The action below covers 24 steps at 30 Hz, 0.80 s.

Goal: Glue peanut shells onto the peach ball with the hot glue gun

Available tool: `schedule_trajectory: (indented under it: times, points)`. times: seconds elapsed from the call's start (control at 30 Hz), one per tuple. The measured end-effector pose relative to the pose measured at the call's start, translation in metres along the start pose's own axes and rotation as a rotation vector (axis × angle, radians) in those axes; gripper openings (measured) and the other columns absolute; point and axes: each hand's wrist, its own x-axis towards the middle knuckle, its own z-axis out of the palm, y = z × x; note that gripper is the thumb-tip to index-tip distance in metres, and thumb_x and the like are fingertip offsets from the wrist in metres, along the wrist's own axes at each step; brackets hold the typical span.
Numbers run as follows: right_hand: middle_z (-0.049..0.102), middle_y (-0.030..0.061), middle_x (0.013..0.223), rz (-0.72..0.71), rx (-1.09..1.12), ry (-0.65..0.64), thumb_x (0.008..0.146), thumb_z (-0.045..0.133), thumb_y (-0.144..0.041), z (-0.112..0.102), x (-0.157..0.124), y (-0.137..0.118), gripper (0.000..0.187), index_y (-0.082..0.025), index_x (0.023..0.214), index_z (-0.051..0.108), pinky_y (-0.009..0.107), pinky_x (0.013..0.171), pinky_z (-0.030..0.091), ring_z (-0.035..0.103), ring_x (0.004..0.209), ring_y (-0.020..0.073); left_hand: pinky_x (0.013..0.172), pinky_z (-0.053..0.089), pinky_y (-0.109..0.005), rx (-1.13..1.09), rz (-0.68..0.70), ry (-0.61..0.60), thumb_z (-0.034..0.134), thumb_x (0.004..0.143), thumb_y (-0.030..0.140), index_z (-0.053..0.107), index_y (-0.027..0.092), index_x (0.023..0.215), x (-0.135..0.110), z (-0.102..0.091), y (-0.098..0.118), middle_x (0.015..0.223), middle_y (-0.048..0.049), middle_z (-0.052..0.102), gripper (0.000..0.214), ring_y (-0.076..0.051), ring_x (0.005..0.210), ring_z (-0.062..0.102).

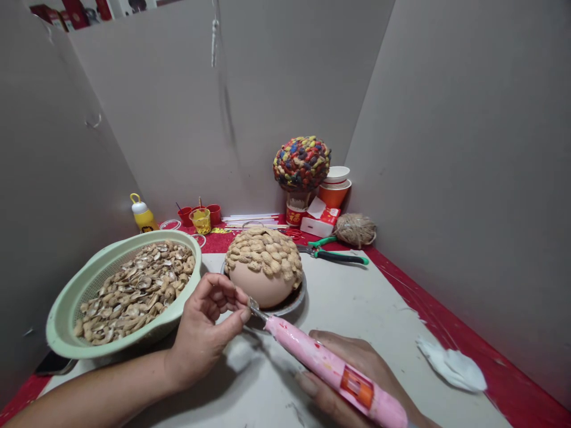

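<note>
Grip of the right hand [377, 361] is wrapped round a pink glue gun [325, 361], its nozzle [259, 312] pointing at the left hand [207, 326]. That hand's thumb and forefinger nearly meet at the nozzle; whether they pinch a small shell there, I cannot tell. Just beyond sits a ball [256, 285], its upper part covered in peanut shells [267, 246], its lower front bare, resting in a metal bowl [304, 291] on the pale surface [357, 297]. If the nozzle is hot, a slip could burn those fingertips; if the ball is a balloon, a touch of the nozzle might burst it. A knock from the left wrist could jolt the green colander [57, 324] of loose shells [138, 291] near it. The gun hides part of the right hand, the ball hides most of the bowl, and a dark flat thing [54, 364] is partly covered by the colander. Red goods [75, 13] at top left are cut off.
</note>
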Motion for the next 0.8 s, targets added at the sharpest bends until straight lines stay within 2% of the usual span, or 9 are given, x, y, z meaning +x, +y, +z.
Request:
schedule_trajectory:
  times: [0.37,0.57,0.8]
  points:
    - [0.039,-0.0034,0.060,0.002,0.034,0.000,0.090,0.056,-0.048,-0.0009,0.0025,-0.0026,0.042,-0.021,0.064,0.036,0.024,0.044,0.030,0.037,0.052,0.0102,0.073,0.051,-0.020,0.006,0.018,0.026,0.072,0.080,0.012,0.051,0.021,0.092,0.0020,0.0016,0.0033,0.086,0.0014,0.067,0.026,-0.010,0.077,0.063]
    - [0.039,-0.0044,0.060,0.004,-0.004,-0.004,0.091,0.052,-0.052,-0.0006,0.0025,-0.0015,0.044,-0.021,0.063,0.037,0.024,0.047,0.031,0.037,0.051,0.0093,0.073,0.051,-0.018,0.018,0.032,0.048,0.071,0.080,0.012,0.052,0.022,0.091,0.0016,0.0022,0.0047,0.085,0.0026,0.067,0.025,-0.009,0.077,0.063]
    - [0.038,-0.0041,0.059,-0.016,-0.024,0.013,0.091,0.052,-0.042,0.0014,0.0011,0.0023,0.038,-0.021,0.064,0.035,0.025,0.046,0.029,0.035,0.051,0.0089,0.073,0.051,-0.019,0.021,0.045,0.064,0.071,0.080,0.012,0.051,0.021,0.092,0.0028,0.0028,0.0044,0.085,0.0018,0.067,0.025,-0.010,0.077,0.064]
